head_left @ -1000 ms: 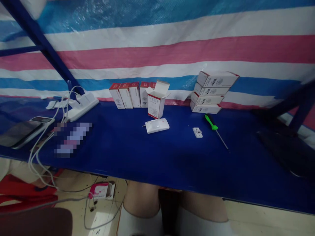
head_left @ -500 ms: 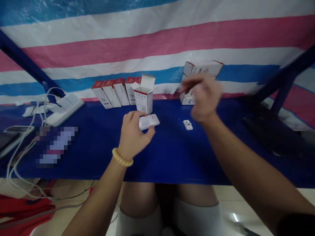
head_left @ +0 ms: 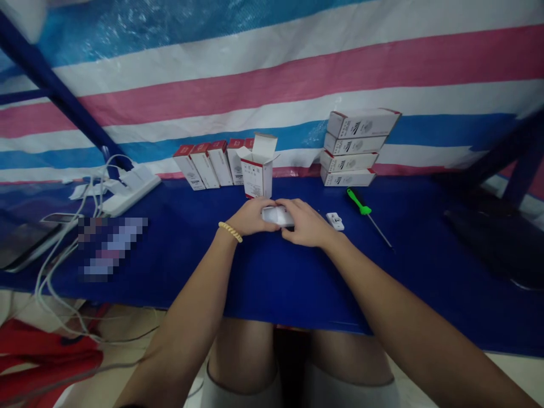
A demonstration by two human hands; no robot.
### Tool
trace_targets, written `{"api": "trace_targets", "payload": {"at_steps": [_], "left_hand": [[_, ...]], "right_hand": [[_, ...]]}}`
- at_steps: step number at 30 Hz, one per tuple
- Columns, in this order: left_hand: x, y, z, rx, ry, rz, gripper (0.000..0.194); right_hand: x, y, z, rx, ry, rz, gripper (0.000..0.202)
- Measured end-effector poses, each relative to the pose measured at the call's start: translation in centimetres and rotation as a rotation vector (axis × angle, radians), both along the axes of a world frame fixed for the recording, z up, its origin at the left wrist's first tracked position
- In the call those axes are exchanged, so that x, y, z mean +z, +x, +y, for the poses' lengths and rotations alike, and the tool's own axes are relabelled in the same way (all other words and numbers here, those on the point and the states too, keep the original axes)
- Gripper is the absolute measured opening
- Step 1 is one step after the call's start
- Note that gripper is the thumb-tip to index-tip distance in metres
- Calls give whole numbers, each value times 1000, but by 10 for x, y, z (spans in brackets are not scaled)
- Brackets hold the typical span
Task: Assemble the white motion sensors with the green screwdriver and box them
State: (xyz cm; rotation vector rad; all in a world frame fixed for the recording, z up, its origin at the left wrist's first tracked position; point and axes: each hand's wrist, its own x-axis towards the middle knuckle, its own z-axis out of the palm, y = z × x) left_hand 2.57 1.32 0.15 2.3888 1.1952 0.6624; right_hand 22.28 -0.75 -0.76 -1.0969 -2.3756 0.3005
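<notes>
A small white plastic device (head_left: 277,216), oblong with rounded edges, is held between both hands just above the blue table. My left hand (head_left: 254,216) grips its left end, thumb at the near side. At the right end, my right hand (head_left: 306,221) wraps over it, its fingers covering much of the casing. To the right of that hand lies a small white plastic bracket (head_left: 335,221). Farther right, a screwdriver (head_left: 359,202) with a green and black handle rests on the table, its shaft pointing toward me. An open white carton (head_left: 257,177) stands just behind the hands.
Several red-topped cartons (head_left: 210,164) stand in a row at the back left. A stack of cartons (head_left: 352,146) sits at the back right. Leftward are a white power strip (head_left: 131,190), tangled cables (head_left: 46,260) and a blurred-out object (head_left: 113,246). A dark item (head_left: 497,243) lies far right.
My right hand has come down from the carton stack to the device and taken hold of its right end. The screwdriver now shows on the table. My left hand has kept its grip.
</notes>
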Motion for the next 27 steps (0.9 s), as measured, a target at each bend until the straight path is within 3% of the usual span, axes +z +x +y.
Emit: {"api": "trace_targets", "payload": {"at_steps": [4, 10, 14, 18, 23, 25, 27], "left_hand": [[-10, -2, 1, -26, 35, -14, 62], [-5, -4, 1, -28, -50, -16, 72], [-2, -12, -2, -27, -44, 29, 69], [-1, -17, -3, -34, -46, 39, 70], [0, -18, -4, 10, -61, -3, 71], [-1, -20, -4, 31, -78, -25, 70], [-4, -22, -3, 36, -119, -67, 66]], "right_hand": [[-3, 3, 3, -54, -94, -7, 69], [-3, 12, 12, -26, -160, 13, 74], [6, 36, 16, -6, -118, 117, 63], [10, 53, 22, -99, -96, 137, 53], [4, 47, 27, -314, -12, 35, 47], [2, 40, 23, -289, -39, 23, 49], [0, 30, 17, -174, -98, 9, 52]]}}
